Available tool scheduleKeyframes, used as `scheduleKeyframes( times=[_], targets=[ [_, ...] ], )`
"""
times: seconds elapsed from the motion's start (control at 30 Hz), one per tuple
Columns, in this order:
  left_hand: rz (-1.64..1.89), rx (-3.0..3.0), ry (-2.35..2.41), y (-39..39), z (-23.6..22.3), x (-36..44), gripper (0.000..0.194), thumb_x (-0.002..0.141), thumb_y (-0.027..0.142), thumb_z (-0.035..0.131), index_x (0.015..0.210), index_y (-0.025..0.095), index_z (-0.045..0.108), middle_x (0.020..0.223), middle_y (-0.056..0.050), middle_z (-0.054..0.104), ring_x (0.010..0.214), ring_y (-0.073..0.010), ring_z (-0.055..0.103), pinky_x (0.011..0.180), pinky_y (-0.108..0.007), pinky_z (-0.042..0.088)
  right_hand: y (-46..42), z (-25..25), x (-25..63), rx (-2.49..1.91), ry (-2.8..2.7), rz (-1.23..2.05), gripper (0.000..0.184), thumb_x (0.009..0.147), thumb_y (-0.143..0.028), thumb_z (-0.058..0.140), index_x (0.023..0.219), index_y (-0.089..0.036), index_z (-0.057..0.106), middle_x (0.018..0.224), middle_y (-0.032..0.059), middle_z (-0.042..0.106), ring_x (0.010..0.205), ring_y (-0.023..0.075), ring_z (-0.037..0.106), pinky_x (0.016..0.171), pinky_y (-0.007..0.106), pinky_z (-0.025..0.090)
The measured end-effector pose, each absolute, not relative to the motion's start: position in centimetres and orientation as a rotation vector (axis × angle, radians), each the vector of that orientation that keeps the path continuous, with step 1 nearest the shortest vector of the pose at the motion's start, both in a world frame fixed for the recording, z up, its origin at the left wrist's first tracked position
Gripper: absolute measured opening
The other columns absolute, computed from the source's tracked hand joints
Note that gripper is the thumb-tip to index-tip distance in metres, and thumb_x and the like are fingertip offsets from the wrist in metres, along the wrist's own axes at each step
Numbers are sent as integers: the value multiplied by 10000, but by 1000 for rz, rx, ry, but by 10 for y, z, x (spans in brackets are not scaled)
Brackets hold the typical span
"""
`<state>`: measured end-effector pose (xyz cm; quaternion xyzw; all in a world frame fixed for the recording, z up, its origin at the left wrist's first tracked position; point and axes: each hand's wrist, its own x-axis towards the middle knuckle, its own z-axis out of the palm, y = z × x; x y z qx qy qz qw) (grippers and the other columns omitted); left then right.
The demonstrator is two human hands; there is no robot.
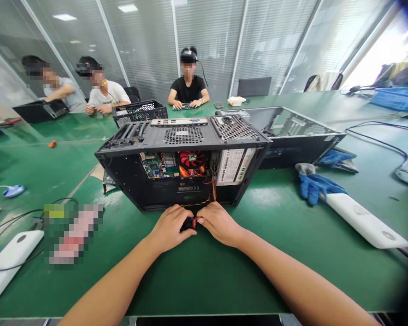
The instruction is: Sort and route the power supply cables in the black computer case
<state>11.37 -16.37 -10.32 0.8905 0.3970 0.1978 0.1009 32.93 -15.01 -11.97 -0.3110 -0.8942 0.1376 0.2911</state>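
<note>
Both my hands meet just in front of an open black computer case [122, 176], at its near lower edge. My left hand [170, 228] is closed around a dark end of a bundle of power cables [195, 222] with red and blue wires. Fingers of my right hand [222, 224] pinch the same bundle close beside it. Yellow, red and black wires run up from there into the case, towards the power supply [234, 166] with its white label. Inside, a red fan [192, 159] sits by a green motherboard [154, 168]. The exact connector is hidden by my fingers.
Blue gloves [318, 185] and a white power strip [367, 219] lie on the right. Another power strip [12, 262] with black cables is on the left. A second case [299, 147] stands behind on the green table [204, 280]. Several co-workers sit across and to the left.
</note>
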Motion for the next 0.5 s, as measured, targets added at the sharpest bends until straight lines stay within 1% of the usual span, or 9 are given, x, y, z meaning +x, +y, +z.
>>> scheduleKeyframes(
  times=[0.13, 0.3, 0.4, 0.5],
  targets=[
    [606, 2615, 1190, -166, -103, 115, 268, 839, 375, 656, 991, 195, 528, 936, -53, 642, 866, -221, 569, 795, -380, 469, -151, -118, 329, -841, -2380, 369, 271, 1009, -282, 366, 876, -180, 578, 749, 37, 634, 694, 178, 558, 732, 324, 359],
    [605, 2456, 1162, -170, -101, 115, 303, 832, 277, 619, 1100, 205, 496, 1003, -55, 596, 844, -181, 589, 720, -309, 502, -152, -118, 329, -827, -2373, 294, 290, 1011, -274, 335, 916, -171, 588, 755, 52, 634, 694, 182, 547, 723, 327, 363],
    [596, 2496, 1157, -170, -101, 114, 291, 849, 251, 589, 1120, 203, 495, 1040, -68, 593, 891, -194, 596, 765, -329, 506, -152, -120, 329, -818, -2399, 232, 286, 1006, -266, 344, 920, -164, 597, 750, 58, 632, 690, 184, 544, 722, 332, 360],
    [584, 2539, 1160, -169, -102, 114, 257, 877, 247, 561, 1124, 205, 502, 1075, -77, 597, 946, -209, 598, 823, -357, 499, -153, -120, 329, -836, -2417, 193, 281, 1000, -277, 374, 868, -165, 596, 727, 52, 624, 676, 179, 538, 722, 331, 355]
  ],
)
